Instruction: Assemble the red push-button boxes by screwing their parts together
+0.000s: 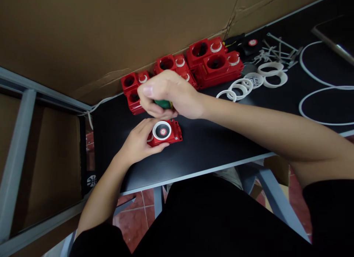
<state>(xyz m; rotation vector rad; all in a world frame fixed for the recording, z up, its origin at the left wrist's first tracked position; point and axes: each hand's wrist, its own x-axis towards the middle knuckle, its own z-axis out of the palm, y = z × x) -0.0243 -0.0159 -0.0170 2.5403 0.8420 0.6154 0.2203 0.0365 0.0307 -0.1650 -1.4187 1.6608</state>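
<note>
My left hand (138, 139) grips a small red plastic box (167, 133) lying on the black table (215, 146); the box has a white ring with a dark centre on its top face. My right hand (168, 94) hovers right above the box, fingers closed round a green tool handle (163, 104) that points down toward the box's far edge. The tool's tip is hidden by the hand.
Several more red boxes (212, 61) are stacked at the back against a cardboard wall (110, 31). Loose white rings (243, 87), white plastic sprues (276, 48) and large thin white hoops (326, 91) lie to the right. The table's front edge is close to my body.
</note>
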